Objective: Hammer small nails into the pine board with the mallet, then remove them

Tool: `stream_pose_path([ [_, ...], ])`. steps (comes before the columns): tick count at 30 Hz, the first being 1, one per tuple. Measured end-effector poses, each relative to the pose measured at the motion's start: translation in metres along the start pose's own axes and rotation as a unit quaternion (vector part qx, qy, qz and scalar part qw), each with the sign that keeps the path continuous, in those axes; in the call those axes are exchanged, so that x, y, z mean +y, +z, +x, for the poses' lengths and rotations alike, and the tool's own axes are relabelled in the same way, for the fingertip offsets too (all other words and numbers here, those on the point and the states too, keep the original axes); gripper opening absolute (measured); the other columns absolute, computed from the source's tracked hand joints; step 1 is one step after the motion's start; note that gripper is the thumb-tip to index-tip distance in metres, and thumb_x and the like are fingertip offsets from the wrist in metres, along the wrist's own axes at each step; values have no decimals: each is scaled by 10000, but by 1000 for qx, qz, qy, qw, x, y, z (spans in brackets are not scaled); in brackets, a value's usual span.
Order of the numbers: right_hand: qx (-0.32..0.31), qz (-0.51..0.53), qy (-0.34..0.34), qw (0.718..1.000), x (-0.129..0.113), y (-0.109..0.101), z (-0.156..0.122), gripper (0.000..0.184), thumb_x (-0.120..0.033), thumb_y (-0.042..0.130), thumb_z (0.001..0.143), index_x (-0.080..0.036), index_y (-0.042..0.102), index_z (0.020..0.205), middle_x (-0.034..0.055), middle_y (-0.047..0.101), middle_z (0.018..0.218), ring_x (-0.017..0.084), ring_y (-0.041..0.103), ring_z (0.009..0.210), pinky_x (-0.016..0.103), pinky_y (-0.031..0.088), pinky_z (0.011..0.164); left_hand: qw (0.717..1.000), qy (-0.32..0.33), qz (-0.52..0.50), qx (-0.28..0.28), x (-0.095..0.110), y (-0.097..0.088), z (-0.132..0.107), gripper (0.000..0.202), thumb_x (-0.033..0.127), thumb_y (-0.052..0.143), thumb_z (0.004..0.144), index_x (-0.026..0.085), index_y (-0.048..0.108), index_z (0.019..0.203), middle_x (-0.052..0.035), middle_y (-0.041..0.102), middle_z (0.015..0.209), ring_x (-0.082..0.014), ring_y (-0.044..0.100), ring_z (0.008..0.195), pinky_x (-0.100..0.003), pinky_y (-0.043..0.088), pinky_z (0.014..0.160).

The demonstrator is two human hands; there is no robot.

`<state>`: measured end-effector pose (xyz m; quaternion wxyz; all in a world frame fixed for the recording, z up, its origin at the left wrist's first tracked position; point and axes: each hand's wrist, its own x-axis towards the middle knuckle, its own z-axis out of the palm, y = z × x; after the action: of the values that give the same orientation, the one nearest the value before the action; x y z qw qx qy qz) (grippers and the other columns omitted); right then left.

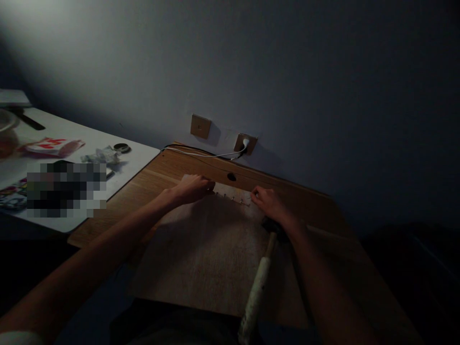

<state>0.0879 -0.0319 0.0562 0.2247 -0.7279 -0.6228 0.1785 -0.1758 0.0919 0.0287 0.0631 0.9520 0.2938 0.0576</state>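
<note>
A pale wooden board lies on the brown table, with a row of several small nail-like pins along its far edge. My left hand is at the left end of that row, its fingers closed together near the board's far edge. At the right end, my right hand has thumb and fingers pinched together. What either hand holds is too small and dark to make out. A mallet or hammer with a pale wrapped handle and dark head lies on the board, its head close to my right wrist.
Cables run along the brown table's back edge to a wall socket. A round hole is near the wall. On the left, a white table bears a red-and-white packet, crumpled clear plastic and a tape roll.
</note>
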Motion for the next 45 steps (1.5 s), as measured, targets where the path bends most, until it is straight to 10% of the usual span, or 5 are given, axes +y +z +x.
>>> stream_pose_path([
  [7,27,275,-8,961,-22,-13,-12,301,-580,271,850,-302,284,735,-94,198,590,140,191,446,240,248,392,962,-100,-228,112,3,8,10,302,430,514,949,189,600,788,-36,602,705,-160,562,656,-243,371,593],
  [13,12,232,28,972,-30,-2,-5,363,-594,326,895,-287,407,718,-66,343,582,133,319,428,251,288,394,722,-189,-663,60,8,16,20,163,330,416,846,209,457,744,20,443,628,-99,344,468,-218,279,468],
  [28,10,59,48,997,-26,26,3,178,-128,686,776,-231,577,682,58,667,755,258,673,920,354,461,857,999,-14,-39,9,25,6,9,195,203,565,926,193,755,967,-96,770,998,-213,711,887,-266,476,754],
  [38,27,383,8,923,-43,-4,-8,311,-583,350,836,-286,346,742,-89,228,616,128,218,467,211,247,394,972,-100,-194,88,29,18,28,215,277,537,889,177,611,714,-44,617,705,-172,603,686,-264,394,632],
  [45,29,262,54,963,-36,26,2,238,-419,596,846,-254,519,692,-56,430,570,140,432,519,247,344,491,746,-162,-646,11,22,12,31,273,409,389,862,208,470,696,26,404,603,-99,300,460,-222,260,457],
])
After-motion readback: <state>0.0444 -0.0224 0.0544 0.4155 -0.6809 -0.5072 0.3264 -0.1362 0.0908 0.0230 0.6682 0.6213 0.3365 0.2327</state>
